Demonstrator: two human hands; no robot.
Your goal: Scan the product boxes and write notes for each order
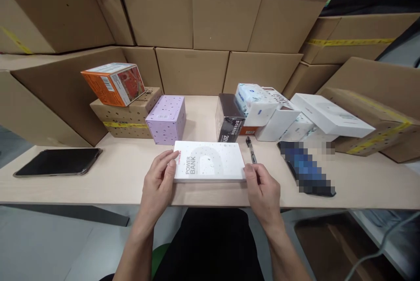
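Observation:
A flat white power bank box [210, 162] lies between my hands at the front of the table, its printed face up. My left hand [160, 176] grips its left end, thumb on the near side and fingers along the edge. At the right end, my right hand [262, 184] holds the corner between thumb and fingers. Just beyond the right hand lies a black pen [251, 149]. Behind the power bank box stand a lilac box [166, 119] and a dark brown box [229, 117].
A phone [59, 162] lies at the left, a dark pixelated item [306, 169] at the right. An orange box [113, 83] sits on a brown carton [129, 112]. Several white boxes [331, 114] are stacked back right. Large cardboard cartons [192, 71] wall the table's rear.

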